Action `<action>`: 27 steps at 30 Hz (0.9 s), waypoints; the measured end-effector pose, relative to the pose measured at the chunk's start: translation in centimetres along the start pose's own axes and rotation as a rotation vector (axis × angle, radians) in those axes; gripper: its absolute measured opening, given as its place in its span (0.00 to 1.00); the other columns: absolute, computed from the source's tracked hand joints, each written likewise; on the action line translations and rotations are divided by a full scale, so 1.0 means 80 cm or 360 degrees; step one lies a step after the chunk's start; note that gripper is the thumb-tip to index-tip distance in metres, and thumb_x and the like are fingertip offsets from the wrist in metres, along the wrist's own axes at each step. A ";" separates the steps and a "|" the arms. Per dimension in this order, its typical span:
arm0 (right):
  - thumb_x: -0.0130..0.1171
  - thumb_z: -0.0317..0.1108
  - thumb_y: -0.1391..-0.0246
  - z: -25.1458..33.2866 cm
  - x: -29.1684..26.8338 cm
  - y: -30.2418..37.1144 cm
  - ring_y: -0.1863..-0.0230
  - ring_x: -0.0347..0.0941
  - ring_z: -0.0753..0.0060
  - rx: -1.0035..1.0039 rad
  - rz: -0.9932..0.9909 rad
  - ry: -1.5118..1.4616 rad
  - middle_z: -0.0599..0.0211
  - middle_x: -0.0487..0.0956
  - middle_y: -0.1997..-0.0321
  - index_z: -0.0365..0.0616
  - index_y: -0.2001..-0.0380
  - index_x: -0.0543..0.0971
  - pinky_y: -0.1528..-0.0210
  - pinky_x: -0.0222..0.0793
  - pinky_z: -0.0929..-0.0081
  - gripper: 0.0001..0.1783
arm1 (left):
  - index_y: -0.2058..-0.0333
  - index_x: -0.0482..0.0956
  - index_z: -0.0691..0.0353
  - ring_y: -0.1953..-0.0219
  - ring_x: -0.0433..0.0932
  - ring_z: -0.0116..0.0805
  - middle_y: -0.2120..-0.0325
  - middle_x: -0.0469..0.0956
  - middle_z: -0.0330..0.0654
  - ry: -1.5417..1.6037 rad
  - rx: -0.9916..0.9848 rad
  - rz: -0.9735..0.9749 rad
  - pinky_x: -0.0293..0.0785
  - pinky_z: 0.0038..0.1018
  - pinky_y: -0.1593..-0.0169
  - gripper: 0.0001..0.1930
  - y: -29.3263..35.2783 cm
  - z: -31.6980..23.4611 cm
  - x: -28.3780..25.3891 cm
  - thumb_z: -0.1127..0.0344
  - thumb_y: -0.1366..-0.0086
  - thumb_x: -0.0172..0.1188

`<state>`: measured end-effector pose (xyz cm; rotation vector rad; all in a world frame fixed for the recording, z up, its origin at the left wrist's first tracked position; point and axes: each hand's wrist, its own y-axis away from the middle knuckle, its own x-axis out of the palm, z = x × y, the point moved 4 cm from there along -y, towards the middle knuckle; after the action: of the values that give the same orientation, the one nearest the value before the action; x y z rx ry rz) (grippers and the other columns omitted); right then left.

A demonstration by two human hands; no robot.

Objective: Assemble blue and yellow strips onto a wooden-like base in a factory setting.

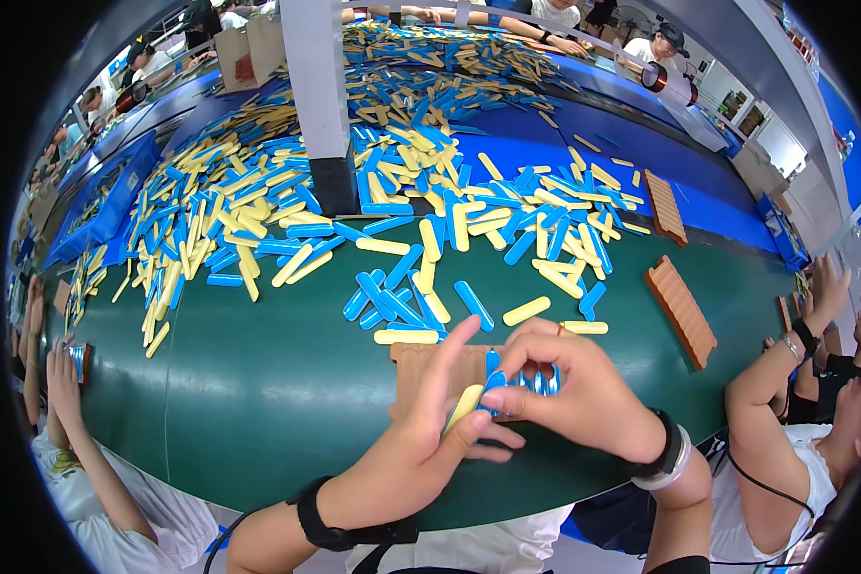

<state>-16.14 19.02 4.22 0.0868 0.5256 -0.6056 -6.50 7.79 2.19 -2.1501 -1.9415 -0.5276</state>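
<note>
A brown grooved tray [409, 373] lies on the green table in front of me, partly hidden behind my hands. Shiny blue oblong pieces [538, 379] sit side by side in its right part. Above it, my left hand [402, 454] grips a flat yellow piece with rounded ends [464, 406] between thumb and fingers, its forefinger stretched upward. My right hand [588, 387] pinches a small blue piece [494, 386] between thumb and forefinger, close beside the yellow one. Several loose blue and yellow pieces [402, 292] lie just beyond the tray.
A big heap of blue and yellow pieces [230, 201] spreads over the far side, around a grey post [318, 86]. Two more brown trays [679, 306] lie to the right. A blue crate [105, 210] stands at the left. Co-workers sit on both sides and across.
</note>
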 end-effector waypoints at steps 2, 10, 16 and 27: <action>0.65 0.35 0.55 -0.002 -0.010 -0.013 0.68 0.67 0.71 0.0071 -0.0064 0.0029 0.67 0.72 0.72 0.41 0.74 0.76 0.64 0.62 0.77 0.11 | 0.37 0.41 0.54 0.62 0.77 0.32 0.47 0.63 0.51 -0.0145 -0.0032 -0.0143 0.79 0.27 0.64 0.26 0.004 -0.005 -0.013 0.69 0.30 0.39; 0.66 0.41 0.59 -0.057 0.010 -0.034 0.56 0.61 0.59 0.0116 0.0223 0.0785 0.63 0.69 0.64 0.45 0.76 0.72 0.56 0.59 0.65 0.15 | 0.60 0.67 0.64 0.89 0.55 0.20 0.84 0.58 0.31 0.0045 0.0046 -0.0607 0.48 0.17 0.85 0.14 -0.003 -0.004 -0.060 0.59 0.31 0.40; 0.63 0.42 0.56 -0.069 0.010 -0.038 0.61 0.67 0.61 0.0175 0.0252 0.0492 0.63 0.71 0.70 0.45 0.72 0.68 0.57 0.56 0.62 0.17 | 0.52 0.66 0.65 0.84 0.64 0.22 0.75 0.70 0.39 0.0025 -0.0140 -0.0403 0.51 0.17 0.83 0.15 -0.004 0.003 -0.041 0.63 0.32 0.40; 0.60 0.31 0.48 -0.003 0.003 -0.027 0.78 0.69 0.79 -0.0071 -0.0240 -0.0030 0.71 0.76 0.76 0.39 0.70 0.78 0.77 0.64 0.79 0.07 | 0.51 0.67 0.64 0.81 0.63 0.17 0.77 0.70 0.33 -0.0231 -0.0130 -0.0468 0.57 0.14 0.79 0.16 0.004 0.003 -0.044 0.61 0.30 0.42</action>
<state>-17.32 17.16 4.04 -0.0009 0.5300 -0.7410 -6.43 4.62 0.60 -2.0095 -2.3748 -0.5183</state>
